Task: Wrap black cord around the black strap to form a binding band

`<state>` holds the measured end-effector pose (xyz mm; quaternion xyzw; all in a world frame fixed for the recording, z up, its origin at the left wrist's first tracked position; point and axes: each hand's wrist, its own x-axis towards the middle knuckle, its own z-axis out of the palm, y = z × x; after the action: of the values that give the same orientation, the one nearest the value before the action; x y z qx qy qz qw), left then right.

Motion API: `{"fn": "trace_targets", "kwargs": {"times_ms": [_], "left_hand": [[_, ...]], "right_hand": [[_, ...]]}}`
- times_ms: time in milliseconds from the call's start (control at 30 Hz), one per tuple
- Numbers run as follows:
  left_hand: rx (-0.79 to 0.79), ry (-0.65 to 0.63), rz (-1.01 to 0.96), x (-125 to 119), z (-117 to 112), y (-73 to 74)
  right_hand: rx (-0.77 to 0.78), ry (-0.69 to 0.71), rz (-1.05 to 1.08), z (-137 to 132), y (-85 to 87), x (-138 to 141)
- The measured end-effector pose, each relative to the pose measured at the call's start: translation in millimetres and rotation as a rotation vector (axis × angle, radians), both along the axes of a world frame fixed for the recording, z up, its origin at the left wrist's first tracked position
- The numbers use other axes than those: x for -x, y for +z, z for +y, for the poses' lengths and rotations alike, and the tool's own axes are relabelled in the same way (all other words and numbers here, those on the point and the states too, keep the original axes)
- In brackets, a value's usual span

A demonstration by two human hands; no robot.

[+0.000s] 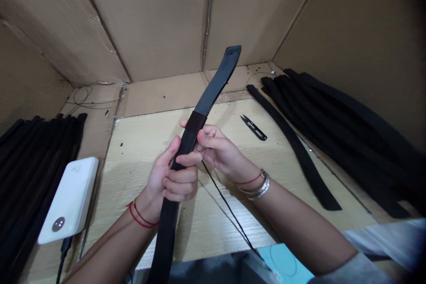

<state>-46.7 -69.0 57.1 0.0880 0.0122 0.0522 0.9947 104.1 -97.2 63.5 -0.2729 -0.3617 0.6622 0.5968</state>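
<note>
A long black strip (215, 84), flat and gently curved, rises at a slant over the table, with a small hole near its top end. Around its middle sits a tight band of dark cord (195, 120). My left hand (178, 173) is wrapped round the strip below that band. Just under the band, my right hand (216, 148) pinches the strip's right edge, its thumb in front and a fingertip showing behind. A loose black cord (226, 202) runs from beneath my right hand to the lower edge of the table.
Black thread snips (253, 128) lie right of my hands. Beyond them are a single black strip (296, 146) and a pile of strips (329, 128). More strips (36, 159) and a white power bank (71, 199) are at left. Cardboard walls (159, 22) enclose the table.
</note>
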Motion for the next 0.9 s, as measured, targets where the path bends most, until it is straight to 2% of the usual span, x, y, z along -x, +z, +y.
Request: {"fn": "trace_targets", "kwargs": {"times_ms": [133, 300, 467, 567, 733, 800, 900], "left_hand": [[-0.082, -0.038, 0.011, -2, 1, 4.4], [-0.211, 0.104, 0.145, -8, 5, 10.5], [-0.297, 0.147, 0.26, -8, 8, 14.1], [-0.483, 0.238, 0.472, -8, 6, 15.9], [-0.999, 0.551, 0.783, -13, 2, 14.2], [-1.131, 0.574, 0.859, -14, 2, 12.4], [-1.113, 0.496, 0.864, -12, 5, 10.2]], "right_hand": [[0.011, -0.02, 0.013, 0, -2.2, -3], [0.048, -0.007, -0.039, 6, -8.6, -7], [0.071, -0.026, -0.014, 5, -7.5, -7], [0.066, -0.083, -0.038, 5, -3.5, -7], [0.083, -0.215, -0.071, 8, -0.3, -8], [0.111, -0.233, -0.093, 9, -1.0, -7], [0.123, -0.211, -0.095, 8, -2.3, -5]]}}
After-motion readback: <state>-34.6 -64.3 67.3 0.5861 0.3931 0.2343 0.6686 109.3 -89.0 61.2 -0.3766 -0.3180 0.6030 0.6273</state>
